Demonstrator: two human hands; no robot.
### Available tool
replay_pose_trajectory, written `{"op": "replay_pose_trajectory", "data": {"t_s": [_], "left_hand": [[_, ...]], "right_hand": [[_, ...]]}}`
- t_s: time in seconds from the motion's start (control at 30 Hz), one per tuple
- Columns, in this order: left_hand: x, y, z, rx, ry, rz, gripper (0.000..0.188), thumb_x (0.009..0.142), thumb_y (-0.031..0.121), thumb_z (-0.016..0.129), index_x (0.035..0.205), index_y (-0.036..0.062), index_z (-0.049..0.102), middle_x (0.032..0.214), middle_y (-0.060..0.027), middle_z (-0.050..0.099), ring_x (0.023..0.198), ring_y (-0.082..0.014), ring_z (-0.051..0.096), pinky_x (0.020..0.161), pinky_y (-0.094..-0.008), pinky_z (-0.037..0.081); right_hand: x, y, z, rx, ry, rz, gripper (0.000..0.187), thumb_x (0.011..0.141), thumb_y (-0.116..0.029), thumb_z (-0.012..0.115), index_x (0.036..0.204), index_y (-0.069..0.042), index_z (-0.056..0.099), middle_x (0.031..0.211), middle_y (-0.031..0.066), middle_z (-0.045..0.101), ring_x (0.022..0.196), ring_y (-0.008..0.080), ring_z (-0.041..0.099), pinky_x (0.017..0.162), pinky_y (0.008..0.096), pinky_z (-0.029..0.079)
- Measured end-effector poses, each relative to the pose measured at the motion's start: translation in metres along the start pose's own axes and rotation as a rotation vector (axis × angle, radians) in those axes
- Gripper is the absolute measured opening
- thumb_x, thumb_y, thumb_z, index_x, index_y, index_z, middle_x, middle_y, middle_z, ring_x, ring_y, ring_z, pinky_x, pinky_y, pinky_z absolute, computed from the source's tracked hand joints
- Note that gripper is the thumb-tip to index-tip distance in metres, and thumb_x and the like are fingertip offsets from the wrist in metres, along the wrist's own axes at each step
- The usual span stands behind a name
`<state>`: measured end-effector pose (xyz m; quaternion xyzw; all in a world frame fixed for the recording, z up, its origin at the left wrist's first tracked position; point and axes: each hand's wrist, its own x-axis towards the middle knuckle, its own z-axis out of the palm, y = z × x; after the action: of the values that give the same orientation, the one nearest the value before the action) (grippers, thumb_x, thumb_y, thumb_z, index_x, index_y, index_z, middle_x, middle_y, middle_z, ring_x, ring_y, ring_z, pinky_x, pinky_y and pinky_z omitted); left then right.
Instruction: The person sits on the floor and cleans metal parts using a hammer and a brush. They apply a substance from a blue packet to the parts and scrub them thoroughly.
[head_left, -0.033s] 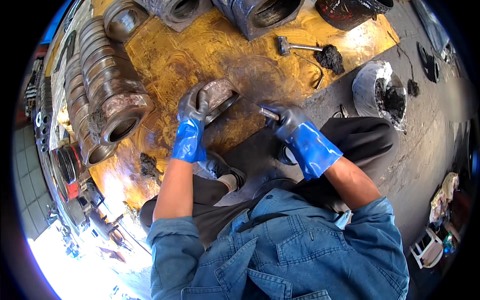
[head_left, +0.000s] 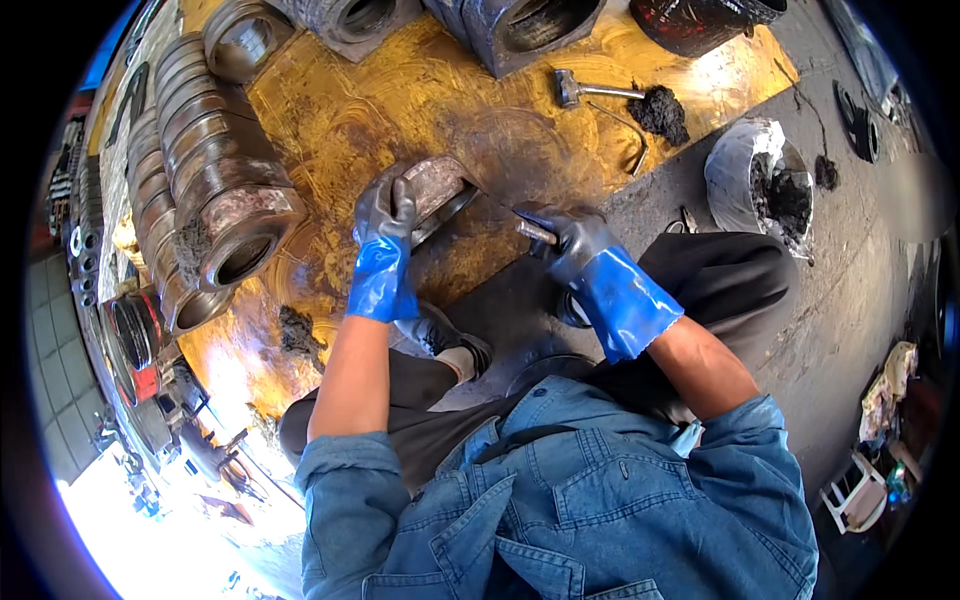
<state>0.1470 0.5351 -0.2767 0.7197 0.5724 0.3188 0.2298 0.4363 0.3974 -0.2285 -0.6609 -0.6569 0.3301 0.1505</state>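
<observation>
The person wears a blue denim shirt with rolled sleeves and dark trousers, knees bent, a dark shoe showing between them. Both hands are in blue gloves with black-stained fingers. The right hand is closed around a short metal bar, one end of which sticks out toward the left. Just beyond and to the left, the left hand grips the near left side of a thick metal ring, thumb against its outer face. The ring is tilted over the yellow-brown board, well apart from the bar; whether it touches the board is hard to tell.

To the left, more thick rings lie side by side in rows. On the right, a white pail holds black sludge. Farther off, a hammer lies with its handle against a black lump, near a thin bent rod. At the far edge stand square blocks with round holes and a dark bucket.
</observation>
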Motion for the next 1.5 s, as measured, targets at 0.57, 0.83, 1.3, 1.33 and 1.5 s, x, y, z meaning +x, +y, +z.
{"op": "replay_pose_trajectory", "data": {"t_s": [0.57, 0.83, 1.3, 1.33, 1.5], "left_hand": [[-0.001, 0.004, 0.008, 0.249, 0.055, 0.05, 0.027, 0.092, 0.018, 0.061, 0.111, 0.0024, 0.073, 0.101, -0.0246, 0.072, 0.094, -0.043, 0.069, 0.085, -0.048, 0.056], [0.001, 0.011, 0.013, 0.241, 0.055, 0.002, 0.028, 0.095, 0.019, 0.059, 0.114, 0.0034, 0.073, 0.105, -0.024, 0.072, 0.097, -0.0404, 0.071, 0.089, -0.0454, 0.056], [-0.004, -0.014, 0.008, 0.293, 0.18, 0.149, 0.024, 0.093, 0.024, 0.063, 0.101, 0.0051, 0.074, 0.094, -0.0222, 0.072, 0.087, -0.0428, 0.069, 0.081, -0.0503, 0.057], [-0.004, -0.013, 0.007, 0.307, 0.171, 0.114, 0.024, 0.093, 0.024, 0.062, 0.102, 0.0053, 0.074, 0.095, -0.0227, 0.072, 0.088, -0.0431, 0.069, 0.08, -0.0506, 0.056], [-0.008, 0.002, 0.014, 0.298, 0.072, 0.065, 0.026, 0.094, 0.017, 0.06, 0.11, 0.0036, 0.074, 0.1, -0.0227, 0.073, 0.093, -0.0413, 0.07, 0.085, -0.0472, 0.056]], "right_hand": [[0.072, 0.017, -0.014, 0.142, -0.006, -0.159, 0.025, 0.085, -0.019, 0.068, 0.107, -0.014, 0.076, 0.096, 0.0139, 0.075, 0.081, 0.0315, 0.073, 0.068, 0.0407, 0.059], [0.052, 0.014, -0.004, 0.014, -0.046, 0.022, 0.023, 0.083, -0.012, 0.067, 0.105, -0.012, 0.074, 0.102, 0.0093, 0.075, 0.087, 0.0312, 0.072, 0.075, 0.0387, 0.058], [0.078, 0.02, 0.003, 0.106, 0.09, -0.305, 0.026, 0.095, -0.018, 0.055, 0.118, -0.015, 0.068, 0.093, 0.0076, 0.07, 0.066, 0.0211, 0.064, 0.059, 0.0304, 0.05], [0.067, 0.023, 0.002, 0.047, 0.166, -0.36, 0.027, 0.096, -0.019, 0.054, 0.12, -0.016, 0.067, 0.09, 0.0059, 0.069, 0.064, 0.0173, 0.063, 0.056, 0.0276, 0.049], [0.052, 0.057, 0.04, -0.06, 0.037, -0.163, 0.022, 0.098, -0.026, 0.054, 0.11, -0.016, 0.069, 0.085, 0.0057, 0.069, 0.062, 0.0159, 0.063, 0.058, 0.0294, 0.051]]}}
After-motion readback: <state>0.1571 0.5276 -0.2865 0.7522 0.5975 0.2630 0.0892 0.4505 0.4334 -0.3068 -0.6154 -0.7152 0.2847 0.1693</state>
